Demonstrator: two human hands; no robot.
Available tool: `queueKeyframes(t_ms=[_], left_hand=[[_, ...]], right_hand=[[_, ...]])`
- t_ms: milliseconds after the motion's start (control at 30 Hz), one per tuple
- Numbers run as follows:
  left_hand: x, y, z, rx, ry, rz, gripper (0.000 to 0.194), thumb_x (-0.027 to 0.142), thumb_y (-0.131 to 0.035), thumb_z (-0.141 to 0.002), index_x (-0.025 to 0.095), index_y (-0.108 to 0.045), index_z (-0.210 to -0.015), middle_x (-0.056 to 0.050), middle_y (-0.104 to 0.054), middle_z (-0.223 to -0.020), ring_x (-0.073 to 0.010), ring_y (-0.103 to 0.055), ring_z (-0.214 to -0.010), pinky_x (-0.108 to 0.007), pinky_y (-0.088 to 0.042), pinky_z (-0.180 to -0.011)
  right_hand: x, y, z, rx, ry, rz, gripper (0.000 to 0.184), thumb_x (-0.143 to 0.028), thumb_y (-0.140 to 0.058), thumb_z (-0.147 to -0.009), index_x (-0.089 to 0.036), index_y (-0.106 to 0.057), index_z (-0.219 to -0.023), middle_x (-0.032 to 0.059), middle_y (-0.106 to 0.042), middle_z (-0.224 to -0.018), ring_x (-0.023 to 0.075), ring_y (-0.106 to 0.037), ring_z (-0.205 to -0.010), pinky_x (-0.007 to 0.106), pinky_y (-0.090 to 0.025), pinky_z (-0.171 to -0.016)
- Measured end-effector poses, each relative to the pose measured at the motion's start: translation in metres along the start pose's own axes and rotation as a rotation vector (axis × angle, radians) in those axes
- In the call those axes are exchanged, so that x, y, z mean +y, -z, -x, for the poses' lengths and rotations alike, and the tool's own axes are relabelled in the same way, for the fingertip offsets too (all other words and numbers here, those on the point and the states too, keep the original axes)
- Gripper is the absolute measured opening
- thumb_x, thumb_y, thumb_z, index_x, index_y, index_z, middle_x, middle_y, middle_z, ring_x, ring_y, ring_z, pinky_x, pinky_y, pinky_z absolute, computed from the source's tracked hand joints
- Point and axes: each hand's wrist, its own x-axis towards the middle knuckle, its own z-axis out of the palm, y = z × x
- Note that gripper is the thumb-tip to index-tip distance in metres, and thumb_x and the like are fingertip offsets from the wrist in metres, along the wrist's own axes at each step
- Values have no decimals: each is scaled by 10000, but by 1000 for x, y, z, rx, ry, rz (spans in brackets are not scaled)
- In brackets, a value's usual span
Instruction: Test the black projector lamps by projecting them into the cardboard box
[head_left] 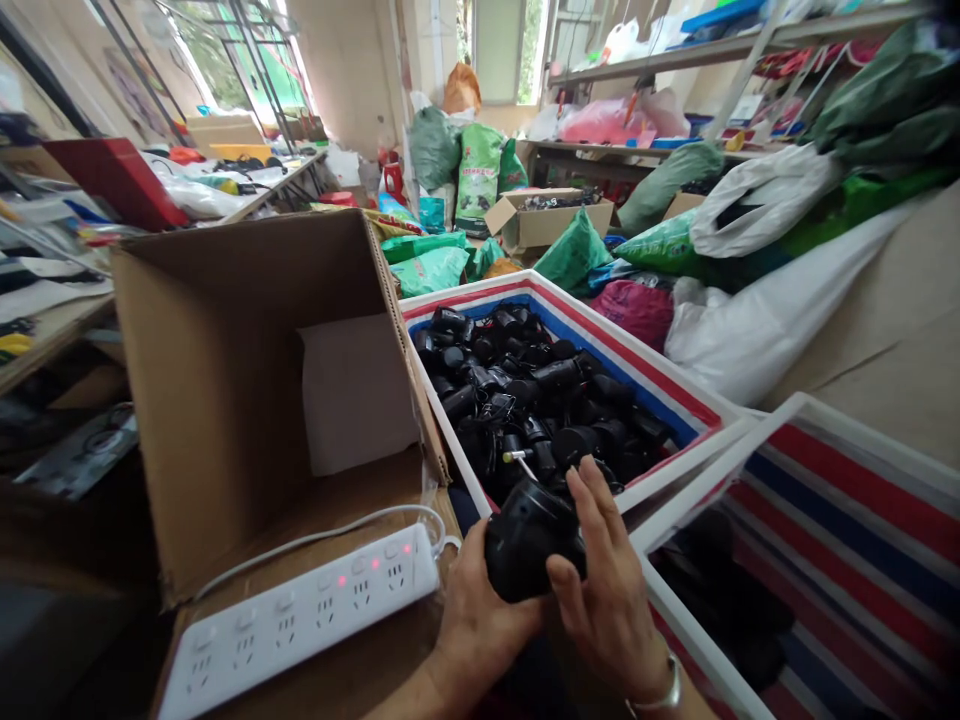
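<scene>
Both hands hold one black round device (525,540) low in the middle of the view. My left hand (476,620) cups it from below and the left. My right hand (611,590) wraps it from the right, thumb on its front and fingers over the top. Just behind it stands a striped bin (600,340) filled with several similar black devices and their cables (525,400). A white power strip (300,615) with red lights lit lies to the left on a cardboard flap.
An open cardboard box (225,400) stands at the left, with a white sheet inside. A second striped bin (825,530) is at the right. Green and white sacks (675,240), shelves and cluttered tables fill the back of the room.
</scene>
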Motion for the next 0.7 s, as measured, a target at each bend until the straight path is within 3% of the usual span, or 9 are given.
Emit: queueKeyframes(t_ms=[133, 267, 367, 467, 567, 633, 700], left_hand=[[-3, 1, 5, 44, -177, -84, 693, 291, -798, -495, 173, -512, -1116, -111, -626, -1029, -310, -586, -935, -400, -462, -820], [-10, 1, 6, 74, -390, -140, 631, 275, -765, -559, 158, -504, -1122, -133, -610, -1041, -306, -578, -962, -417, -458, -857], [-16, 0, 6, 61, -501, -211, 631, 235, -752, -573, 129, -492, -1138, -176, -586, -1092, -329, -553, -1028, -441, -443, -899], [-20, 0, 7, 23, -571, -246, 672, 246, -761, -564, 107, -479, -1158, -211, -551, -1144, -353, -526, -1077, -466, -430, -928], [-18, 0, 10, -19, -533, -235, 677, 253, -765, -556, 98, -482, -1152, -214, -554, -1122, -357, -543, -1045, -479, -452, -904], [-14, -1, 12, -64, -517, -212, 692, 280, -774, -555, 106, -485, -1159, -209, -560, -1118, -361, -547, -1045, -482, -459, -903], [-9, -5, 11, -115, -560, -187, 745, 327, -787, -557, 127, -471, -1201, -208, -548, -1160, -367, -537, -1079, -478, -456, -923]], right_hand=[[18, 6, 3, 29, -87, -227, 532, -387, -285, -944, -224, -210, -1445, 90, -272, -1494, 314, -302, -1335, 533, -354, -1027], [25, 15, 4, 4, -228, -510, 472, -391, -240, -962, -233, -331, -1398, 85, -419, -1420, 271, -417, -1274, 485, -376, -1022], [30, 22, 4, -69, -238, -525, 503, -491, -227, -942, -242, -490, -1290, 79, -556, -1292, 268, -485, -1205, 464, -351, -1032], [34, 27, 5, -34, -292, -493, 553, -533, -175, -930, -255, -609, -1130, 65, -626, -1145, 251, -554, -1090, 414, -413, -962], [33, 37, 8, -151, -329, -523, 624, -629, -165, -884, -262, -563, -1194, 64, -575, -1224, 271, -517, -1145, 421, -382, -1001], [30, 49, 10, -292, -314, -549, 677, -713, -343, -793, -276, -454, -1298, 67, -505, -1322, 307, -480, -1193, 434, -375, -1015], [28, 67, 12, -362, -332, -548, 714, -646, -566, -719, -303, -397, -1322, 68, -512, -1317, 323, -514, -1161, 422, -430, -969]])
